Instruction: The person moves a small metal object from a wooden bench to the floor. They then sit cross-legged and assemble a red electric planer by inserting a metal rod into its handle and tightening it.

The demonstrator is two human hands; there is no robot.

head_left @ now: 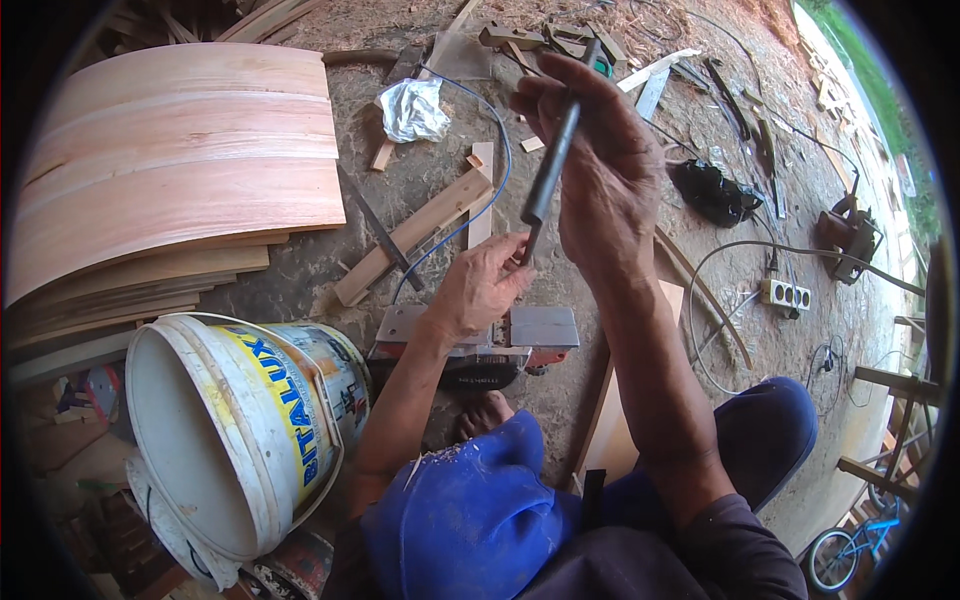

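A dark metal rod [553, 170] slants up in front of me, thick along most of its length, with a thinner end at the bottom. My right hand [610, 165] is raised beside it, palm turned left, its fingers loosely curled about the upper part. Lower down, my left hand [480, 285] pinches the thin end between thumb and fingers. Just below that hand a power tool like an electric planer [490, 355] lies with its flat metal plates [543, 327] facing up. My left wrist hides part of the tool.
A white bucket [190, 430] lies tilted at left, before stacked boards [190, 150]. Wood offcuts [420, 235] and a blue cable [505, 150] lie ahead. Rightward are a black plastic bag [715, 193], a power strip [786, 294] and another tool [848, 238]. My bare foot [485, 415] is near the planer.
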